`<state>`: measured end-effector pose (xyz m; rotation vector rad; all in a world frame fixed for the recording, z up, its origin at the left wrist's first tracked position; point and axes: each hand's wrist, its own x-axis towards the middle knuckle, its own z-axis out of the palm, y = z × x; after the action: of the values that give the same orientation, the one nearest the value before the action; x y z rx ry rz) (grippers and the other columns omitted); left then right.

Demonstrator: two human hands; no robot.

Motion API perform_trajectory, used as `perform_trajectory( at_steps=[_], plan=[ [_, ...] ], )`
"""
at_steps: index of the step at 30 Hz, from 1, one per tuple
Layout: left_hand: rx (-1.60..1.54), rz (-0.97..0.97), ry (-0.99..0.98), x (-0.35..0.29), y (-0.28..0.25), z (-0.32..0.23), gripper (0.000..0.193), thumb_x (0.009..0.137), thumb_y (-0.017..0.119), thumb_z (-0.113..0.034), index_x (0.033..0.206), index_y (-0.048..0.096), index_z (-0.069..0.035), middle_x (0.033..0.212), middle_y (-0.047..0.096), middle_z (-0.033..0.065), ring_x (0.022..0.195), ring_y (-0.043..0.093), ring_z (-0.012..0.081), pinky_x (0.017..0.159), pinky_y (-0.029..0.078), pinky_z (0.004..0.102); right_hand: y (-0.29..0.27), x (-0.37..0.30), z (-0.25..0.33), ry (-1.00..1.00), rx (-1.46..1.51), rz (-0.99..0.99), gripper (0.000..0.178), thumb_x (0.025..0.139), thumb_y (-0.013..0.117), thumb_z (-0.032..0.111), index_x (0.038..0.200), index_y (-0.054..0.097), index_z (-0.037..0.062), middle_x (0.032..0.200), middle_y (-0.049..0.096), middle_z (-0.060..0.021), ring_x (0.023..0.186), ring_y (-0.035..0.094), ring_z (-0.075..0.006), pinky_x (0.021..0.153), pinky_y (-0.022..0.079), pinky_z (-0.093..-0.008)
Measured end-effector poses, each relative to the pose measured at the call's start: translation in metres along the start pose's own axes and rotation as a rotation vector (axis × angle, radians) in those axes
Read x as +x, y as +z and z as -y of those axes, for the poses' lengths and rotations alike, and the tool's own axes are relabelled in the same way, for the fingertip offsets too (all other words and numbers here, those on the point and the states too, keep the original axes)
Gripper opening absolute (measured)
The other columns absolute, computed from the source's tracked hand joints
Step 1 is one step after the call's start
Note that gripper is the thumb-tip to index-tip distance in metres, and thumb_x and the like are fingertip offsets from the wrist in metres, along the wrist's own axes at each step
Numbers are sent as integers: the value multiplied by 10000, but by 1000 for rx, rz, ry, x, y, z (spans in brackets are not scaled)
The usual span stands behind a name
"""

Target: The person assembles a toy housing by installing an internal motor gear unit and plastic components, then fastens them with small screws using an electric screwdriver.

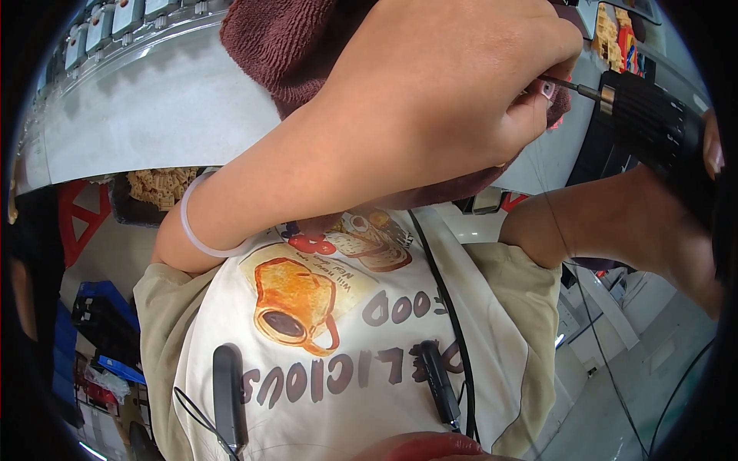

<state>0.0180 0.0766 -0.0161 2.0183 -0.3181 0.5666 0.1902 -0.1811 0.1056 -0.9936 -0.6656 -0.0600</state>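
My left hand (pixel 461 69) reaches across above a brown towel (pixel 269 50), fingers curled together around a small part (pixel 548 89), of which only a pale bit shows between the fingertips. What that part is I cannot make out. At the right edge my right hand (pixel 715 146) is wrapped round a black power screwdriver (pixel 653 119), most of the hand being hidden behind the tool or cut off. The screwdriver's thin metal bit (pixel 573 86) points left, its tip at the left fingertips; whether it touches the part is hidden.
A light-grey worktop (pixel 154 115) curves across the left, with a row of grey metal fixtures (pixel 100 31) at its back. A dark bin of small tan parts (pixel 161 187) sits below its edge. More tan pieces (pixel 607 38) lie at the upper right. A thin cable (pixel 592 315) hangs at right.
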Motion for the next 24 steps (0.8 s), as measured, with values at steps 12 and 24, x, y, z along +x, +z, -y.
perform_trajectory(
  at_steps=[12,24],
  plan=[
    [-71,-36,-19,-1,3,5,161,741,644,-101,890,625,-44,909,651,71,931,596,267,849,425,366,106,-62,-69,-12,-39,31,188,711,625,154,799,472,88,637,496,23,522,498,-81,519,431,-239],
    [-121,-74,-23,2,0,2,165,753,641,-113,896,624,-32,900,648,83,916,590,270,846,425,369,62,-24,-37,-42,-60,68,197,710,635,152,809,478,86,633,505,28,514,502,-75,509,433,-231]
  ],
)
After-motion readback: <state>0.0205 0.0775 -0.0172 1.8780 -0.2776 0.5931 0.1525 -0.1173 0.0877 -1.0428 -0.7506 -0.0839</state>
